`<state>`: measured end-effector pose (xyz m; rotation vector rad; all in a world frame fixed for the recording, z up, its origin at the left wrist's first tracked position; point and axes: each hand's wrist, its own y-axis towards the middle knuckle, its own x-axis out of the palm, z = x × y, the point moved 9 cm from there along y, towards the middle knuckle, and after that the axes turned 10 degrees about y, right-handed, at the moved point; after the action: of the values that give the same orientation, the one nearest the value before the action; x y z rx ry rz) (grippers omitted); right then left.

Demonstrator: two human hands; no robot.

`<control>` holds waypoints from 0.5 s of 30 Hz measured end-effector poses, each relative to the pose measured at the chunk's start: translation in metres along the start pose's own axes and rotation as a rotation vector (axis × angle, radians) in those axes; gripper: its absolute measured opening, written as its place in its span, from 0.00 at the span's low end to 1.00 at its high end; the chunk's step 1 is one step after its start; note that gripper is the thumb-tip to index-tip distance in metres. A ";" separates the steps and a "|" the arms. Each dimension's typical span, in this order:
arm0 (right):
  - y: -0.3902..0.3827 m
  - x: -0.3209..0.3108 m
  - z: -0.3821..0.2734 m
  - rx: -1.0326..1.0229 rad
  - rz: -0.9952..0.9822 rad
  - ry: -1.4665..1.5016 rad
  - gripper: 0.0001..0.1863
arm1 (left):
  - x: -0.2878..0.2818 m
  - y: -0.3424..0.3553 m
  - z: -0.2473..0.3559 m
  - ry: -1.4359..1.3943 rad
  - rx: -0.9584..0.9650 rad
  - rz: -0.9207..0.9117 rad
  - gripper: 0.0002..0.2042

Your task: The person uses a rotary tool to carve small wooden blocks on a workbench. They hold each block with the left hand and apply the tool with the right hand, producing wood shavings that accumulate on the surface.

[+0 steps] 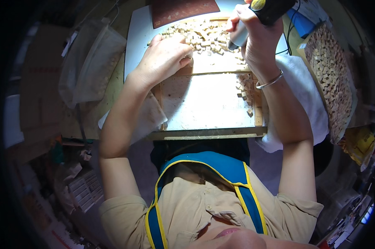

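Observation:
My right hand is closed round a black and silver handheld tool with a yellow label, its silver end pointing down at many small wooden cubes on a brightly lit white board. My left hand has curled fingers at the left side of these cubes; what they hold, if anything, is hidden. More cubes lie beside a wooden strip on the board's right side. A thin wooden strip also crosses the board below my hands.
A dark red sheet lies at the back. At the right are a panel heaped with cubes, a white cloth and a blue object near a black cable. Translucent bags and cardboard stand at the left.

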<state>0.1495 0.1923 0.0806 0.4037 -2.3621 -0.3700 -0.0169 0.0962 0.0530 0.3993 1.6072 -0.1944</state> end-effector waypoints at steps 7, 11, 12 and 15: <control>0.000 -0.002 0.003 0.010 0.032 0.042 0.15 | -0.010 -0.004 0.014 -0.181 0.030 0.155 0.04; -0.001 0.001 0.001 0.023 0.019 0.036 0.15 | -0.019 -0.007 0.034 -0.074 0.047 0.267 0.08; -0.002 0.001 0.001 0.024 0.015 0.047 0.15 | -0.018 -0.009 0.026 -0.137 0.002 0.240 0.08; 0.000 0.002 0.001 -0.021 0.011 0.060 0.13 | -0.013 -0.018 0.008 -0.250 -0.081 0.172 0.09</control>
<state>0.1477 0.1917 0.0811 0.3868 -2.2993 -0.3728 -0.0159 0.0752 0.0634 0.4313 1.3234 -0.0454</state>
